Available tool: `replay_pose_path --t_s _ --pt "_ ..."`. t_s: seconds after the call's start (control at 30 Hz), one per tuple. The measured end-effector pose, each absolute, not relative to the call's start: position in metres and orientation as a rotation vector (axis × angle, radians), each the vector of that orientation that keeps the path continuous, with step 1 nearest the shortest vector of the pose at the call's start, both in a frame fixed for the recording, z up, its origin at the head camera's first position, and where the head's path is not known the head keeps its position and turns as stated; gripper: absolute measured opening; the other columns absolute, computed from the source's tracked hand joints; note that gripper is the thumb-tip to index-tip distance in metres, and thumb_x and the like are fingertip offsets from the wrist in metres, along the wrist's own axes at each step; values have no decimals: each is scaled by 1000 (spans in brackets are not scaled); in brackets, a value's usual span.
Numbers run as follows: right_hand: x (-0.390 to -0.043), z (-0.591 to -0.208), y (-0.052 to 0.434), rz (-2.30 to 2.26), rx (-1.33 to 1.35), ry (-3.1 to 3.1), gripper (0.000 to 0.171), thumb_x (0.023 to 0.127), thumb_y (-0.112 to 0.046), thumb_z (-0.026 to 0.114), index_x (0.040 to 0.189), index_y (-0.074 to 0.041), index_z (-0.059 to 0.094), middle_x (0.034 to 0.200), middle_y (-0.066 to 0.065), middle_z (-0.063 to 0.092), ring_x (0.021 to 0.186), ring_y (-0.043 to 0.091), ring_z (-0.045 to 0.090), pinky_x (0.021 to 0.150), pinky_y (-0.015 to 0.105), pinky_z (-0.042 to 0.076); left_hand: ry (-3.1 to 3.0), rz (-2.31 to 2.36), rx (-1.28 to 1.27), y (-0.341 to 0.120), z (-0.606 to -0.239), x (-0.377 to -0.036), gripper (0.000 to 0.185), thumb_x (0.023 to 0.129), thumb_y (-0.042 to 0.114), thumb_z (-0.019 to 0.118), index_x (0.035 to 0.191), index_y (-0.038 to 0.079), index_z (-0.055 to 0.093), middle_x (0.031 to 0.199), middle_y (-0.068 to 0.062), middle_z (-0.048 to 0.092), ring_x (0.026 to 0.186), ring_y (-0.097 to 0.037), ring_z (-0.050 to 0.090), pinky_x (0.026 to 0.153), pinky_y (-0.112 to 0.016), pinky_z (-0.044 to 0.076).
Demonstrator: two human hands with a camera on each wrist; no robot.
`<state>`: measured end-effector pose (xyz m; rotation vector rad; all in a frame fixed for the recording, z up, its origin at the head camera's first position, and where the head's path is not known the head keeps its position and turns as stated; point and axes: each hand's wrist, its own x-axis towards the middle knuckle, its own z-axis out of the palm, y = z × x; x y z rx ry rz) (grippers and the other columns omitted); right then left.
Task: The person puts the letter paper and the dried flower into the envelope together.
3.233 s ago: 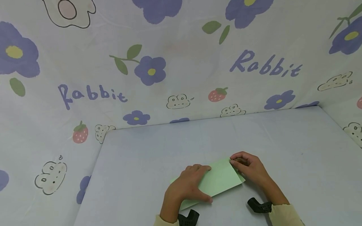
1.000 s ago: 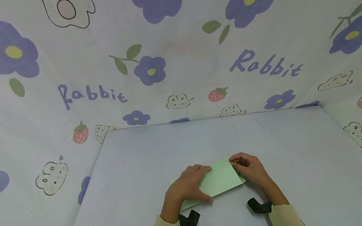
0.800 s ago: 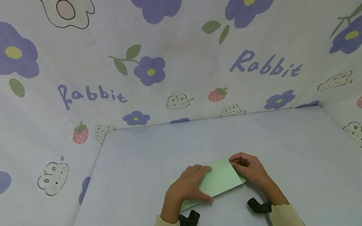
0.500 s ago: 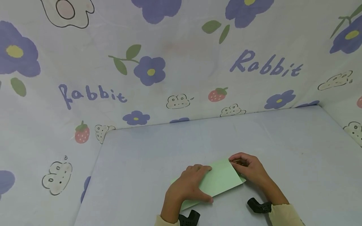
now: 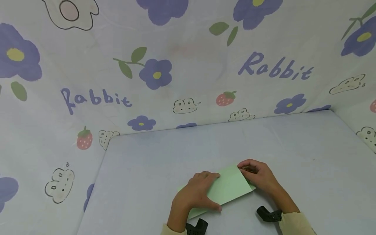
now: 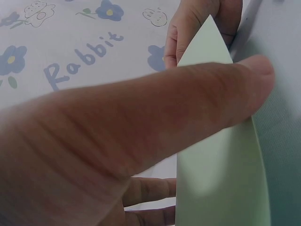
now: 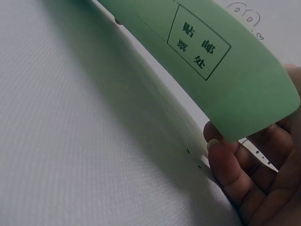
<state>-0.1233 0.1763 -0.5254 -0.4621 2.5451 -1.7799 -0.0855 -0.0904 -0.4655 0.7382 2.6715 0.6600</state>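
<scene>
A light green envelope [image 5: 230, 186] lies slanted at the front of the table, its mouth end bowed up. My left hand [image 5: 194, 192] grips it across its width, thumb along the near edge, fingers at the far edge. In the left wrist view my left thumb [image 6: 188, 99] crosses in front of the envelope. My right hand [image 5: 261, 174] pinches the far corner of the mouth with curled fingers. Something brown and speckled shows in its hollow; what it is I cannot tell. The right wrist view shows a flap [image 7: 254, 108] with a printed stamp box over the right fingertips.
The table [image 5: 147, 163] has a pale cloth cover. Behind it hangs a curtain [image 5: 191, 81] printed with flowers, strawberries and rabbits. Black angular devices sit at the right wrist [image 5: 268, 214] and the left wrist [image 5: 197, 227]. A few tiny dark specks [image 7: 188, 151] dot the cloth.
The envelope and both hands have stayed almost in place. The right fingers have shifted very slightly left along the mouth. The curtain at the left sways a little.
</scene>
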Motion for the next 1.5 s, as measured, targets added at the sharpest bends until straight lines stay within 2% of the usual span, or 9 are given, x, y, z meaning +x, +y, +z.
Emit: replay_pose_path --t_s 0.33,0.97,1.5 --pt "-124 -527 177 -1757 -438 2560 17 94 -8 70 111 -3 71 105 10 72 90 18 68 74 27 53 2651 651 703 -89 -464 -87 94 70 47 90 149 22 45 141 -2 49 127 -23 44 104 -44 39" --pt "-121 -529 175 -1784 -460 2541 17 94 -8 70 111 -3 71 104 9 72 89 15 68 73 27 53 2638 650 703 -90 -465 -85 94 71 48 89 149 22 45 142 0 49 128 -22 44 105 -44 39" --pt "-121 -531 174 -1806 -489 2521 20 94 -6 70 113 -2 70 107 11 72 93 18 69 74 27 53 2646 661 717 -91 -464 -84 93 71 47 89 149 21 46 141 0 50 128 -23 44 105 -45 39"
